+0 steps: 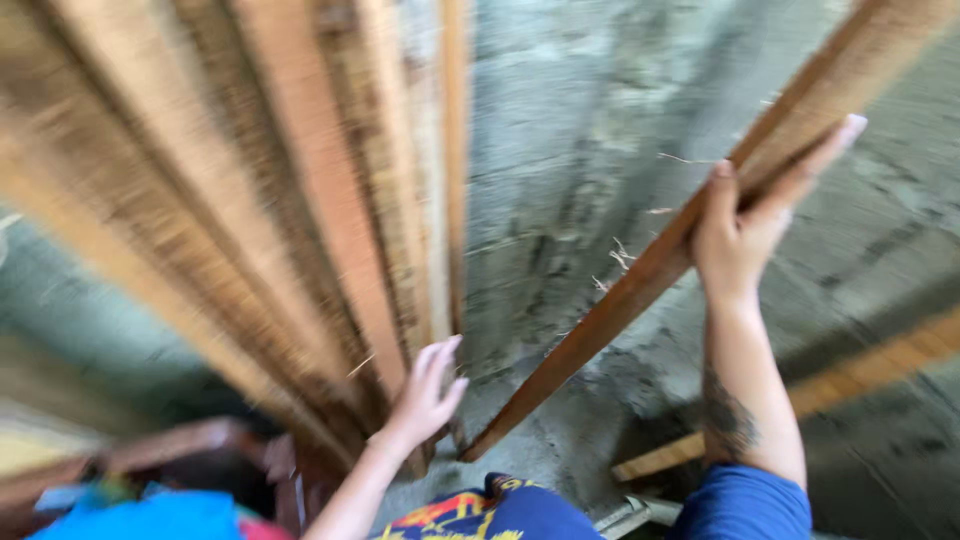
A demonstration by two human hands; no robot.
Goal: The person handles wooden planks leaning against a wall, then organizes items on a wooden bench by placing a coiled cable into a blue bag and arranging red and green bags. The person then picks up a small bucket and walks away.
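My right hand (pixel 748 222) grips a long wooden plank (pixel 640 285) that leans diagonally, its lower end on the concrete floor and its upper end passing out of the top right corner. My left hand (pixel 425 395) is open with fingers apart, resting against the lower part of a stack of rough planks (pixel 300 200) that stands upright against the wall. The whole view is blurred by motion.
A grey concrete wall and floor (pixel 570 150) fill the middle. Another plank (pixel 850 385) lies on the floor at right. Reddish wooden pieces (pixel 160 450) and a blue object (pixel 140 518) sit at lower left. My patterned clothing (pixel 490 515) shows at the bottom.
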